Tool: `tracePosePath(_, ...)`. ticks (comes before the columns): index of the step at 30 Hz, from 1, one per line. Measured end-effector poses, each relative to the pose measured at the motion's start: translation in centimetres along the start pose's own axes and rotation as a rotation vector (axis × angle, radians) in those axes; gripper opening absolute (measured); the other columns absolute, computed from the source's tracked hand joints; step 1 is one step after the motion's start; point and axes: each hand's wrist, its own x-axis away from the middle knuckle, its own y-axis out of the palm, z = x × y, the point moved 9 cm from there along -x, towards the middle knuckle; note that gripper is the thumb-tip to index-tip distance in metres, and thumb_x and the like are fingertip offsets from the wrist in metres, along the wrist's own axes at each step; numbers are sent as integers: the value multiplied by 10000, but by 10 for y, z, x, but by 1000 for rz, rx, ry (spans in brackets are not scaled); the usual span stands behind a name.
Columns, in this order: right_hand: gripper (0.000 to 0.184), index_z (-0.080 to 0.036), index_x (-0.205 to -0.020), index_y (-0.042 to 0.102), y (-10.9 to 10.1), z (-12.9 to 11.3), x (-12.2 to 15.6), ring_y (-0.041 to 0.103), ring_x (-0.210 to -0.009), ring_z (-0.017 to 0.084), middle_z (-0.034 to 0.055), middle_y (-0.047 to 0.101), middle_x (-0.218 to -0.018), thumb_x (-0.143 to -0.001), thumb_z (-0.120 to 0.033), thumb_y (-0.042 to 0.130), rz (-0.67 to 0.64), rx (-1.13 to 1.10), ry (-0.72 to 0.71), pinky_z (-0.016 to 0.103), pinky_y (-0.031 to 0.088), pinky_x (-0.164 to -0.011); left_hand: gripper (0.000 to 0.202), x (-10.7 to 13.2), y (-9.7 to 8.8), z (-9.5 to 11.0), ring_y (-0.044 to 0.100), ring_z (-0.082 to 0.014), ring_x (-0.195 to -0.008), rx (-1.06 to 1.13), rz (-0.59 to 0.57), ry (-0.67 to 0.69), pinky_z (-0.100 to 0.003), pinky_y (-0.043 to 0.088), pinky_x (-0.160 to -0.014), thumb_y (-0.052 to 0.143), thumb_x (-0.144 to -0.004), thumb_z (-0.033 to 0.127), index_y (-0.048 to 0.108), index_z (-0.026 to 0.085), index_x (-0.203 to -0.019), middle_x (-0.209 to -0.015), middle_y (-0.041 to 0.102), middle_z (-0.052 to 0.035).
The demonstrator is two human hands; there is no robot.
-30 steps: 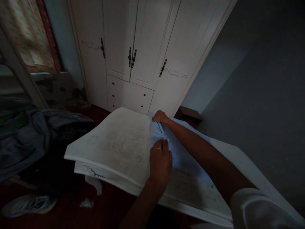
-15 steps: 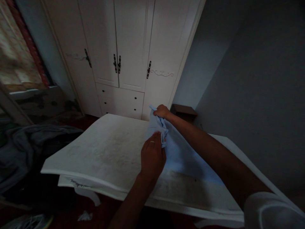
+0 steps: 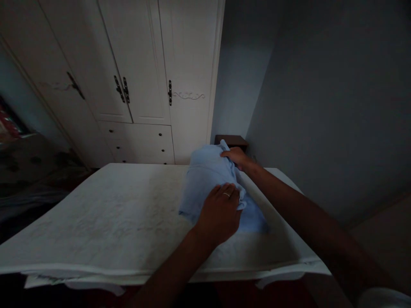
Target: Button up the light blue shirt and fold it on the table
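A light blue cloth (image 3: 205, 171), perhaps a garment, is held bunched along its right side above the white table (image 3: 105, 222). My right hand (image 3: 236, 157) pinches its far upper edge, with a bit of fabric sticking up past the fingers. Closer to me, my left hand (image 3: 221, 211), with a ring on one finger, grips the near part of the same bunched edge. One panel of the cloth spreads left of my hands, and another part hangs to the right beneath my right forearm. The cloth's full shape is hidden by folds and my hands.
A white wardrobe (image 3: 144, 77) with dark handles and drawers stands behind the table. A small brown cabinet (image 3: 233, 140) is in the corner by the grey wall (image 3: 337, 98). Dark fabric (image 3: 28, 199) lies at the far left.
The view has turned to the right. Both hands keep hold of the blue cloth, which has swung so that a broad panel now lies left of them.
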Motion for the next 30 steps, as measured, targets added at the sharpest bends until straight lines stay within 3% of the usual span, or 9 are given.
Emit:
tracePosePath(7, 130, -153, -599, 576, -38, 69, 4, 463, -467, 88, -37, 532, -540, -589, -230, 681, 63, -148, 103, 217, 322, -439, 432, -19, 44, 33, 472, -247, -1298, 31, -210, 29, -463, 335, -1120, 372, -974, 370, 538, 114, -1280, -1358, 568, -126)
tracePosePath(11, 132, -154, -587, 576, -44, 95, 3, 490, -481, 97, -32, 551, -533, -574, -229, 684, 81, -172, 152, 216, 341, -452, 447, -20, 64, 41, 461, -254, -1303, 31, -236, 27, -470, 325, -1121, 366, -972, 377, 539, 101, -1278, -1362, 559, -140)
tracePosePath(16, 142, -149, -621, 607, -46, 121, 4, 529, -518, 112, -29, 583, -555, -557, -237, 698, 100, -170, 193, 211, 368, -471, 434, -17, 76, 48, 465, -256, -1294, 19, -230, 34, -461, 331, -1115, 382, -964, 364, 549, 104, -1269, -1351, 563, -147)
tracePosePath(23, 160, -138, -649, 635, -45, 145, 5, 555, -557, 123, -26, 592, -584, -554, -244, 711, 127, -159, 199, 211, 392, -495, 486, -16, 91, 59, 465, -280, -1289, -50, -237, 45, -484, 313, -1111, 425, -944, 389, 522, 66, -1294, -1347, 548, -195)
tracePosePath(30, 191, -119, -726, 683, -45, 143, -2, 600, -612, 142, -1, 642, -633, -581, -241, 707, 147, -98, 178, 220, 440, -555, 734, -4, 103, 63, 329, -354, -1390, -79, -258, 71, -537, 238, -1138, 427, -895, 554, 422, 4, -1383, -1457, 414, -255)
